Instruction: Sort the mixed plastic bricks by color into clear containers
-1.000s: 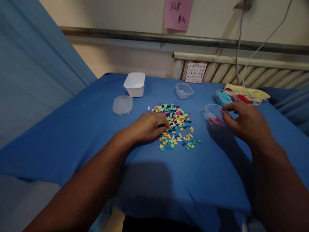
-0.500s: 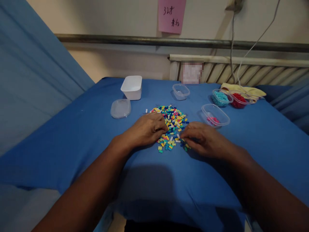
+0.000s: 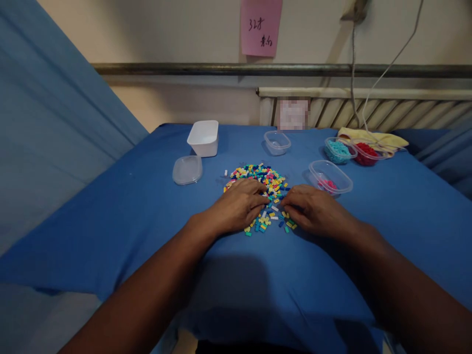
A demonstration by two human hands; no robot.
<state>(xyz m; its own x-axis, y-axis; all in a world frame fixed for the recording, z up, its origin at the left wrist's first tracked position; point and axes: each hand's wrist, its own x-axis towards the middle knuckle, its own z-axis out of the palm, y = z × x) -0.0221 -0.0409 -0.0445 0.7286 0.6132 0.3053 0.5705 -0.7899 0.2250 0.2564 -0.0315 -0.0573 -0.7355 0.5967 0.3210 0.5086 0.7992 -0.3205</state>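
a blue cloth (image 3: 147,206) covers the work surface, which stands against a wall fitted with a radiator (image 3: 401,110) and a horizontal metal pipe (image 3: 221,69). at the near side, two bare forearms extend over the cloth. the left hand (image 3: 241,204) lies on the mixed pile of small plastic bricks (image 3: 258,172), fingers curled; whether it grips a brick cannot be told. the right hand (image 3: 309,209) is at the right edge of the pile, fingers bent and fingertips close together; any held brick cannot be made out. right of the pile, a clear container (image 3: 341,181) holds a few pink bricks (image 3: 327,185). left of the pile lies a translucent lid (image 3: 187,170). farther right, one tub holds turquoise pieces (image 3: 338,151), the adjacent tub red pieces (image 3: 366,153), beside a yellow cloth (image 3: 387,137). at the far side are a white container (image 3: 204,139), left, and a small clear container (image 3: 277,143), right of it. a pink paper sheet (image 3: 261,28) is on the wall.
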